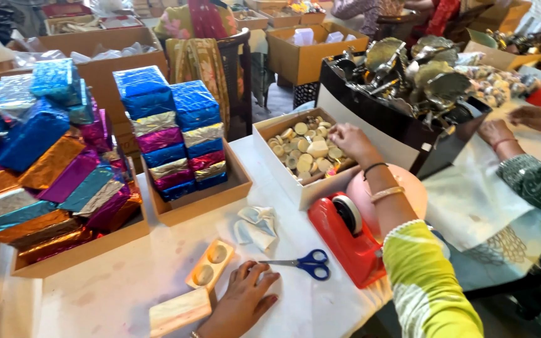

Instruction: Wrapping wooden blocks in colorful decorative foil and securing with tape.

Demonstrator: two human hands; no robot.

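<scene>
In the head view, the person's left hand (242,300) is lying flat on the white table cover (126,281) at the near edge, fingers spread and holding nothing, as if steadying the body while the other arm stretches away. Just left of it, a small yellow tray with two round hollows (210,263) is sitting within easy reach, and a pale rectangular block (180,310) is lying nearer still. The blue-handled scissors (302,263) are resting just right of the fingertips, blades pointing at them. The right hand (352,141), in a yellow-green sleeve, is reaching far into the white cardboard box of pale round discs (305,150), fingers curled down among the discs; whether they are pinching one I cannot tell. A red tape dispenser (345,238) is standing under that forearm, near the box. To the left, stacked foil-wrapped boxes in blue, purple and gold (176,134) are filling a shallow brown tray. At far right, another person's hand (530,116) is working on white paper.
</scene>
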